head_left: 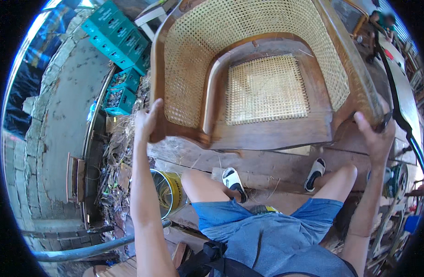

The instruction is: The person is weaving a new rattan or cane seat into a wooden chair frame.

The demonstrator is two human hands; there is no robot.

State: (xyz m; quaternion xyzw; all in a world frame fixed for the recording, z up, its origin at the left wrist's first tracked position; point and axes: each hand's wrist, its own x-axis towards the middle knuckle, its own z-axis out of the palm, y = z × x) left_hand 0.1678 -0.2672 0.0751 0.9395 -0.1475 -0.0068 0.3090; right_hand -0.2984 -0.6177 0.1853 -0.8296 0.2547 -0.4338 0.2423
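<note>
Before me is a wooden armchair [274, 135] with a brown frame and woven cane on its curved back and sides. A square cane panel [267, 90] fills the middle of its seat. My left hand [148, 121] grips the front end of the left armrest, the thumb up along the wood. At the opposite armrest's front end, my right hand [374, 134] is closed round the wood, its thumb on top and its other fingers partly hidden. The chair looks slightly tilted and a little blurred.
A yellow bucket [176, 191] holding pale strands stands by my left leg. Teal crates [117, 39] are stacked at the far left, beside heaped scraps [117, 171]. A blue-grey pipe [83, 253] crosses the lower left. Another person [385, 25] is at the far right, near a long table [396, 69].
</note>
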